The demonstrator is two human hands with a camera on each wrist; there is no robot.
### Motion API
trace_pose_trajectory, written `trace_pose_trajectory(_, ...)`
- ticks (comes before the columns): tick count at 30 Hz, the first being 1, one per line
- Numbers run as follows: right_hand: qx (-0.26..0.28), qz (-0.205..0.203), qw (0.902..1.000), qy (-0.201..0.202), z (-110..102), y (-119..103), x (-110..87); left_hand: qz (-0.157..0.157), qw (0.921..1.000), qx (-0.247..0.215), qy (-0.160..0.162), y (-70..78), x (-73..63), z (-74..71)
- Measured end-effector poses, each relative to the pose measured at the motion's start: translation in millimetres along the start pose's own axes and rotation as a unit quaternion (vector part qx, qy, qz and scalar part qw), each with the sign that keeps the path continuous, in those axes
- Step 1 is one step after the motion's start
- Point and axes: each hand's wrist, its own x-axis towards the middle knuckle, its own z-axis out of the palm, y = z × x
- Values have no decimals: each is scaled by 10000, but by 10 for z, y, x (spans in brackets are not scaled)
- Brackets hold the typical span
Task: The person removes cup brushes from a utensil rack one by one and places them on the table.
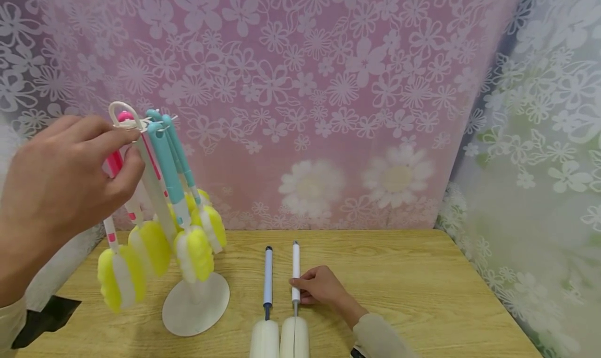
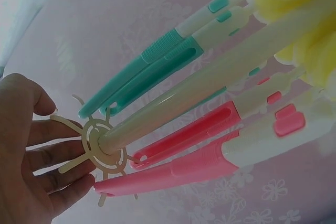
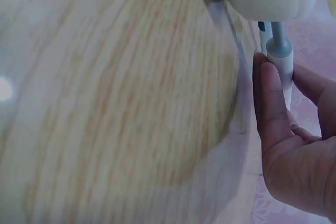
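Observation:
At the left, my left hand [image 1: 70,165] grips the hooked top of a white brush stand [image 1: 196,308]. In the left wrist view, its fingers lie around the spoked hook ring [image 2: 97,148]. Sponge brushes hang from the hooks, with teal handles [image 1: 168,165] and pink handles [image 2: 205,161], and yellow-and-white heads [image 1: 194,253]. On the table, my right hand [image 1: 324,285] pinches the white handle of a sponge brush [image 1: 296,264], whose pale head points toward me. Just left of it lies another sponge brush with a blue handle [image 1: 268,279] and a similar pale head.
The wood-grain table [image 1: 399,285] stands against a pink flowered curtain [image 1: 319,102]. Another pale flowered curtain [image 1: 549,191] hangs along the right side. The stand's round base [image 1: 173,319] is on the table's left part.

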Motion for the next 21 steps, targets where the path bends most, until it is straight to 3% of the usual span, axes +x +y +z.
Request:
trace_pose_trajectory(13, -531, -55, 9983, -250, -14, -34, -46, 63, 9999, -101, -14, -10, -11, -28)
trace_pose_trajectory(21, -355, -122, 9993, -89, -59, -22, -52, 43, 9999, -137, -19, -13, 2, -27)
